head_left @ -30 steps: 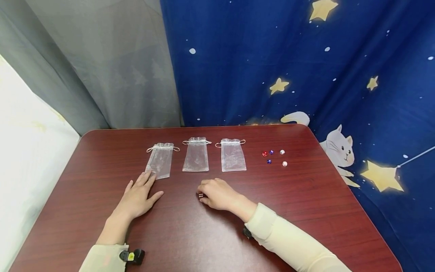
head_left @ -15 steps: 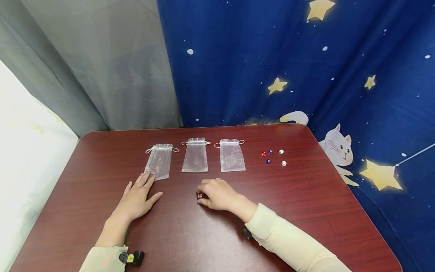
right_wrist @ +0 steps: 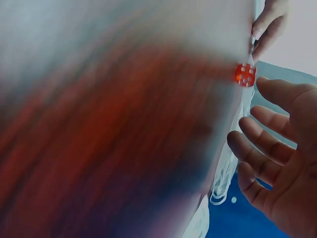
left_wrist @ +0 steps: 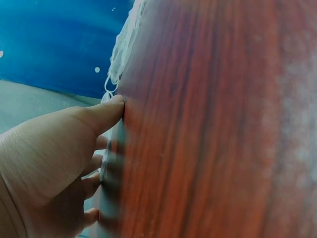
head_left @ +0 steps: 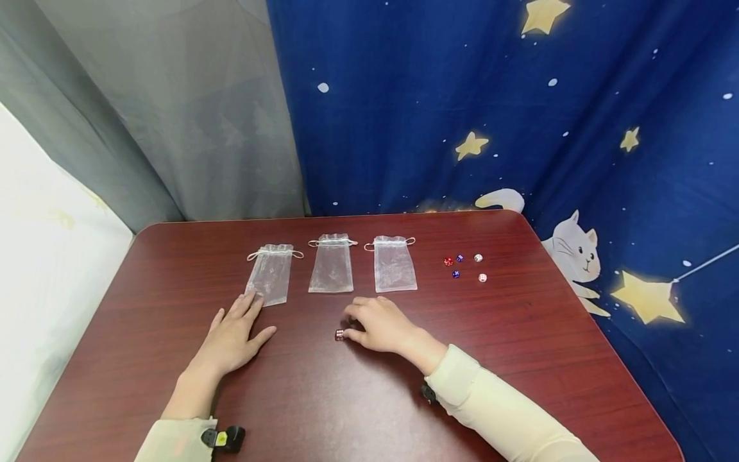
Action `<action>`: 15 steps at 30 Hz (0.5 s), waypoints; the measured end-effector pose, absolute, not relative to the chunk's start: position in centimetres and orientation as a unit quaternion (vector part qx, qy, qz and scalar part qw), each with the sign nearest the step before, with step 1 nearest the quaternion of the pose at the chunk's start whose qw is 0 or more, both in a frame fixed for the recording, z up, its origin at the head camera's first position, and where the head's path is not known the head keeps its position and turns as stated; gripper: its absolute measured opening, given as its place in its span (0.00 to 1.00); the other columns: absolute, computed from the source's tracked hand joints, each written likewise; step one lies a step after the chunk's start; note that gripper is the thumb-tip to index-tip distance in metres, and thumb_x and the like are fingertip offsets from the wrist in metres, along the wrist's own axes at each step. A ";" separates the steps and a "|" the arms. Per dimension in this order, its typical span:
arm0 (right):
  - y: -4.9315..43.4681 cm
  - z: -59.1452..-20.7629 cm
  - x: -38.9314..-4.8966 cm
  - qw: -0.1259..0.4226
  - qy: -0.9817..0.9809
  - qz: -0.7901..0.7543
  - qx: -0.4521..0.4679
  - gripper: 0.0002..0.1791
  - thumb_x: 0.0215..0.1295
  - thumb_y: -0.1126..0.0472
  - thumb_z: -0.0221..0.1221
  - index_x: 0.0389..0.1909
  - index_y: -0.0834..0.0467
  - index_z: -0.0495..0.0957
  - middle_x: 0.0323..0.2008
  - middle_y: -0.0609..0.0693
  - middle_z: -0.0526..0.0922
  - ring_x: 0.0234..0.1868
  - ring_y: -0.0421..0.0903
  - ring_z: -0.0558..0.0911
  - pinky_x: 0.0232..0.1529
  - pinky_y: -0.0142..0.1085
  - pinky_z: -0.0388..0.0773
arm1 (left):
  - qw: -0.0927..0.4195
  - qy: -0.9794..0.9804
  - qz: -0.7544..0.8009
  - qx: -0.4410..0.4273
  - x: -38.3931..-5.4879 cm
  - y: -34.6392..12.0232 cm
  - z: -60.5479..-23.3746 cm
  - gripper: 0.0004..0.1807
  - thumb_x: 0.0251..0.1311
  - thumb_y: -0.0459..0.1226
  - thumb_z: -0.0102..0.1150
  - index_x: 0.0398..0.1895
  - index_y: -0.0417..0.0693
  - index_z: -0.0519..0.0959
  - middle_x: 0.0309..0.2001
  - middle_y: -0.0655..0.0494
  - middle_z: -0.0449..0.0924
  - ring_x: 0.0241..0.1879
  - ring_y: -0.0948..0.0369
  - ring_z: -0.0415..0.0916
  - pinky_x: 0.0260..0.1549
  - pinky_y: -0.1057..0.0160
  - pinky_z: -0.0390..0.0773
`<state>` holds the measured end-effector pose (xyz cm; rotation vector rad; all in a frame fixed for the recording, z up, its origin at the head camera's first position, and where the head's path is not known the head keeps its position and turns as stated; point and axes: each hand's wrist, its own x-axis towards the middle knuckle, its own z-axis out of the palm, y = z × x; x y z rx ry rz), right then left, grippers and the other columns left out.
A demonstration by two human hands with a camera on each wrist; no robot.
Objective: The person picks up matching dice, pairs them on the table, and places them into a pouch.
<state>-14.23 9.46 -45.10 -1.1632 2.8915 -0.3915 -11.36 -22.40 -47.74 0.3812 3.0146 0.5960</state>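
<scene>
A small red die (head_left: 339, 334) with white pips sits on the table in front of my right hand (head_left: 381, 326). In the right wrist view, the red die (right_wrist: 245, 75) shows beside the tip of my thumb, while the fingers spread loosely with nothing between them. My left hand (head_left: 228, 343) lies flat, its fingertips on the lower left corner of a sheer white drawstring pouch (head_left: 274, 269). Seen from the left wrist, the left hand (left_wrist: 54, 153) has its thumb stretched out along the tabletop.
Two more sheer pouches lie in the row, a middle pouch (head_left: 331, 266) and a right pouch (head_left: 395, 266). Farther right are a red die (head_left: 448, 262), two blue dice (head_left: 456, 274) and two white dice (head_left: 482, 278). Curtains hang behind the table (head_left: 519, 359).
My right hand has let go of the red die and drawn slightly back to the right, its fingers opening. The die stays on the table. My left hand keeps its place.
</scene>
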 end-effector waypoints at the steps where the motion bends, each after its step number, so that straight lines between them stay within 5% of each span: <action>1: 9.7 -45.1 -14.3 -0.003 0.921 -0.126 -0.368 0.12 0.65 0.45 0.67 0.42 0.47 0.85 0.36 0.40 0.81 0.32 0.35 0.75 0.38 0.37 0.75 | 0.023 0.973 0.193 0.123 -11.4 -22.4 -47.7 0.41 0.70 0.53 0.58 0.74 0.32 0.63 0.76 0.32 0.54 0.75 0.36 0.49 0.68 0.28 0.47; 15: 12.5 -45.3 -15.4 -0.025 0.929 -0.138 -0.342 0.10 0.66 0.49 0.67 0.42 0.50 0.84 0.37 0.42 0.82 0.36 0.40 0.81 0.40 0.40 0.80 | 0.021 0.973 0.194 0.122 -11.3 -22.4 -47.7 0.41 0.70 0.53 0.58 0.74 0.32 0.62 0.76 0.32 0.53 0.75 0.36 0.49 0.68 0.28 0.47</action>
